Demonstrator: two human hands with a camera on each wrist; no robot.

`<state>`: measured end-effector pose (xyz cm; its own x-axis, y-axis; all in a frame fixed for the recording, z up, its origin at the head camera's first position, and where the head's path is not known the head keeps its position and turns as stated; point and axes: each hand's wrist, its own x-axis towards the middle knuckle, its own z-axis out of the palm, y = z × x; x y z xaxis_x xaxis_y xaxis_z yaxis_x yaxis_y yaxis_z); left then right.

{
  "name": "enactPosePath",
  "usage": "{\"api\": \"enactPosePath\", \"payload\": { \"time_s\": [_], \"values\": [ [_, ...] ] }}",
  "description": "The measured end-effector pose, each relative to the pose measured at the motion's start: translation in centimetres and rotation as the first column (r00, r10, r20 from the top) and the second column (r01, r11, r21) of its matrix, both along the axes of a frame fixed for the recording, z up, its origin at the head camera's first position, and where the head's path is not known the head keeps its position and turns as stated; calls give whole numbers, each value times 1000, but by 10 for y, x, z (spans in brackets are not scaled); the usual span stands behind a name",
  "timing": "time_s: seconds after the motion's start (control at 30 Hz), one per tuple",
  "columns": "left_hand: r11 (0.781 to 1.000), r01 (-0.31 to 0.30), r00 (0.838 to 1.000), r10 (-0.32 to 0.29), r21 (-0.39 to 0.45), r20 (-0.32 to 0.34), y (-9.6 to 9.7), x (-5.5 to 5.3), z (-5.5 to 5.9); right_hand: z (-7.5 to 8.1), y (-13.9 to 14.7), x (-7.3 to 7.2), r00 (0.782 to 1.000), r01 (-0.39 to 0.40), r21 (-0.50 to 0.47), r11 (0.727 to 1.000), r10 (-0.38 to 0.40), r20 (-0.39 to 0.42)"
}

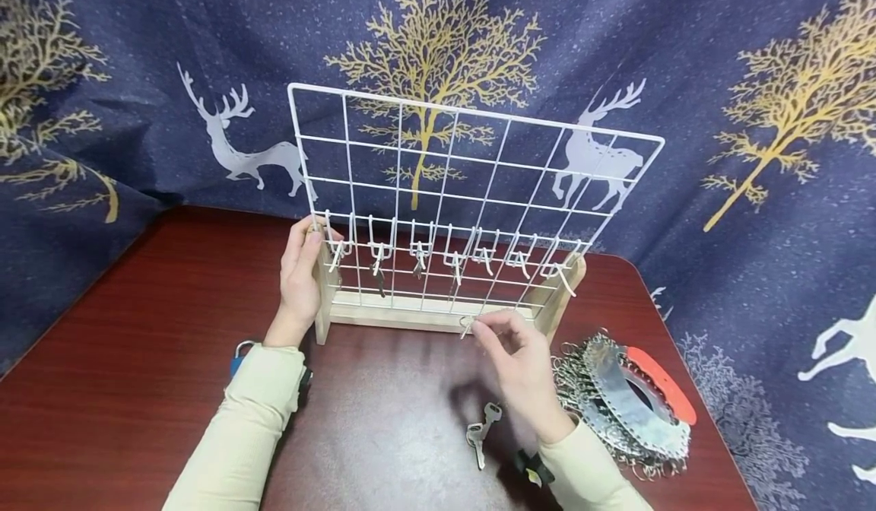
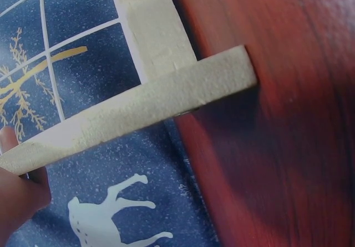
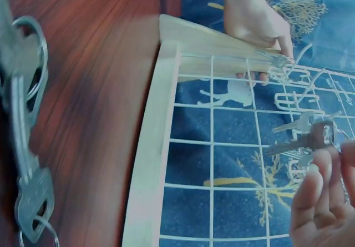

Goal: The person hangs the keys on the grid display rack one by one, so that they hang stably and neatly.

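Key pinched in front of a white wire rack

We see the right hand holding a key by its ring end between thumb and fingertips, near the wooden base of the wire rack. The left hand grips the rack's wooden side piece, its thumb on the near side.

Across the grid we count seven white hooks, and hanging keys show on at least two of those toward the left. On the dark red table, below the right hand, we find two loose keys lying together with a ring. To the right lies a bundle of metal strips with many small rings and a red handle. We also spot a blue padlock, partly hidden by the left sleeve
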<state>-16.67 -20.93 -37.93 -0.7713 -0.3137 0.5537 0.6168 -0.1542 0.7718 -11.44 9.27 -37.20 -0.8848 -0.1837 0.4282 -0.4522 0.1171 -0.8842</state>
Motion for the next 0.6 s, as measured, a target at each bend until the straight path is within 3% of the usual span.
{"api": "enactPosePath", "payload": {
  "time_s": [0.23, 0.6],
  "values": [
    [1000, -11, 1000, 11, -3, -21, 0, -2, 0, 6, -1, -5, 992, 128, -203, 971, -123, 37],
    [1000, -25, 1000, 25, -14, -11, 0, -1, 0, 14, -7, -10, 972, 199, -283, 938, -152, 178]
  ]
}}
